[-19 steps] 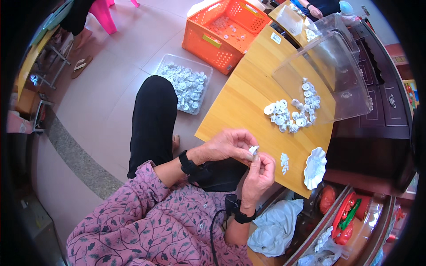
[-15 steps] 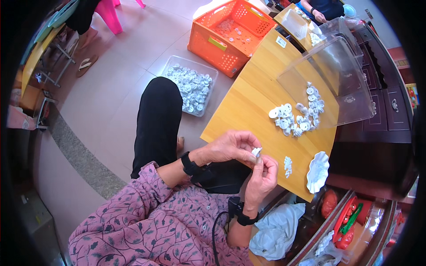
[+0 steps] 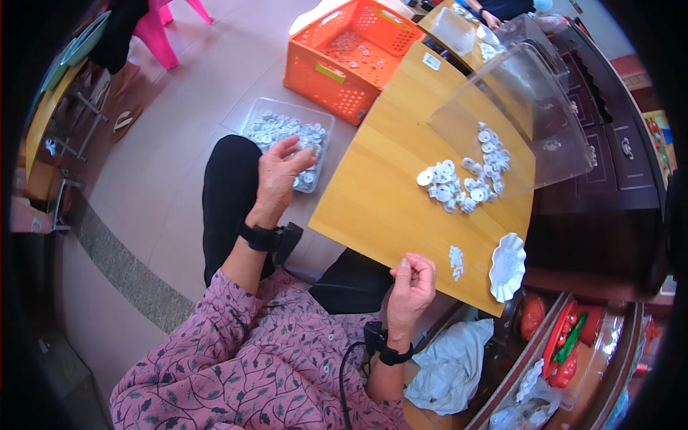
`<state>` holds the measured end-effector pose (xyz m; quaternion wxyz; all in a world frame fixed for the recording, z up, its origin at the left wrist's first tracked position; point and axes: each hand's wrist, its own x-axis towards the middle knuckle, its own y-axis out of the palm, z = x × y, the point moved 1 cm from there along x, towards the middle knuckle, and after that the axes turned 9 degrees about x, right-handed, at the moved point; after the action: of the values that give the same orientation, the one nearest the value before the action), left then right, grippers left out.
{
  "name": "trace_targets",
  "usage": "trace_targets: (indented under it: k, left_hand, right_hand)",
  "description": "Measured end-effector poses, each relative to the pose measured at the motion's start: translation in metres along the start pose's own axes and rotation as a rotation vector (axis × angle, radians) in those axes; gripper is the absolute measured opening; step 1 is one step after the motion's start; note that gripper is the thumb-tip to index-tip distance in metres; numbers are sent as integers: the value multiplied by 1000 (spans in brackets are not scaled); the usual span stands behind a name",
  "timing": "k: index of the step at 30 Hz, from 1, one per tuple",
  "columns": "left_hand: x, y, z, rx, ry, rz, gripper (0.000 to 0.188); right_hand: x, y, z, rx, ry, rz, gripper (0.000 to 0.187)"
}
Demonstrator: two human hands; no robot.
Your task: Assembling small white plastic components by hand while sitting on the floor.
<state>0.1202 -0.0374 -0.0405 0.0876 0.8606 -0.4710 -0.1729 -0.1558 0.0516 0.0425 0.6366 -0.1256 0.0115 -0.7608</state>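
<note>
My left hand [image 3: 276, 179] is stretched out over a clear plastic bin [image 3: 331, 136] on the floor, its fingers apart. The bin is filled with small white round plastic parts [image 3: 276, 129], and the hand hides some of them. By the near edge of the wooden table [image 3: 365, 193], my right hand [image 3: 412, 287] is closed, thumb against curled fingers. Whatever it pinches, if anything, is too small to make out. Closest to it on the table lies a little group of tiny white pegs [image 3: 456, 263]. Farther back is a pile of white round parts [image 3: 469, 179].
A scalloped white dish [image 3: 507, 269] of small pieces sits at the table's right edge. A transparent box [image 3: 552, 136] stands behind the pile. Beyond the bin is an orange crate [image 3: 337, 89]. An open drawer [image 3: 566, 308] and white bag [image 3: 451, 365] are at lower right. Another person's hand [image 3: 491, 19] shows far off.
My hands, together on a small white part before, are now apart. The left has swung out left over the bin, and the white part no longer shows. The right has dropped slightly.
</note>
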Motion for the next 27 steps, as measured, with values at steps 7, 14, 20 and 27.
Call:
trace_targets:
  k: [7,14,20,27]
  left_hand:
    - [-25,21,-17,222,61,34,39]
    - [-72,64,-1,317,186,295,27]
    - [-96,84,-10,536,463,300,16]
    - [-90,80,-10,564,495,326,15]
  right_hand:
    - [20,-5,9,-393,-160,47,13]
    - [72,0,5,-604,-301,190,46]
    - [110,9,-1,-774,-441,240,58]
    - [111,12,-5,-712,-403,323,57]
